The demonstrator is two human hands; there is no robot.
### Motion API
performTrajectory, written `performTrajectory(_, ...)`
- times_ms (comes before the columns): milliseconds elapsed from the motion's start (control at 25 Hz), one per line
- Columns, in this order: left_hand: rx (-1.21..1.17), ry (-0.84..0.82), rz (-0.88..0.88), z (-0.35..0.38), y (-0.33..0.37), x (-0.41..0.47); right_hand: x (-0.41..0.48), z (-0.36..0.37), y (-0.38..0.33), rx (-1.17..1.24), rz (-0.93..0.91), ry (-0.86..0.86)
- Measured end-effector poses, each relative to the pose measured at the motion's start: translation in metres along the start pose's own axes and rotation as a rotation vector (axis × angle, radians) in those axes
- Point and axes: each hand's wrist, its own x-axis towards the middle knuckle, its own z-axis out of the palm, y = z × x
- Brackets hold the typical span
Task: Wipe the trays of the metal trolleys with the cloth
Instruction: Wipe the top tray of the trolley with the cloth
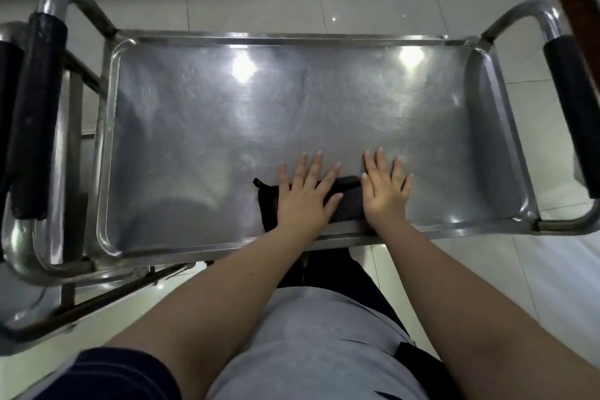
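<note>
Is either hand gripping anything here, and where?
Nothing gripped: left hand and right hand lie flat, fingers straight, pressing the dark cloth onto the tray.

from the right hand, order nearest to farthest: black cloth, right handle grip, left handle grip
1. black cloth, pressed under the right hand
2. right handle grip, off the tray's right end
3. left handle grip, beyond the tray's left end
</note>
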Motion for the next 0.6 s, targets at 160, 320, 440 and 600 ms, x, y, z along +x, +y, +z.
performTrajectory(160,0.056,0.095,-0.070,-0.006,-0.101,-0.015,0.001,0.006,0.005,-0.106,-0.026,0.020)
performTrajectory(320,0.052,0.139,-0.372,-0.018,-0.235,-0.063,-0.005,0.009,-0.002,-0.129,-0.053,0.082)
performTrajectory(440,0.060,0.115,-0.467,-0.018,-0.224,-0.067,-0.008,0.008,-0.006,-0.127,-0.052,0.121)
performTrajectory(600,0.124,0.062,0.089,0.003,-0.079,-0.021,-0.008,0.011,-0.006,-0.134,-0.044,0.155)
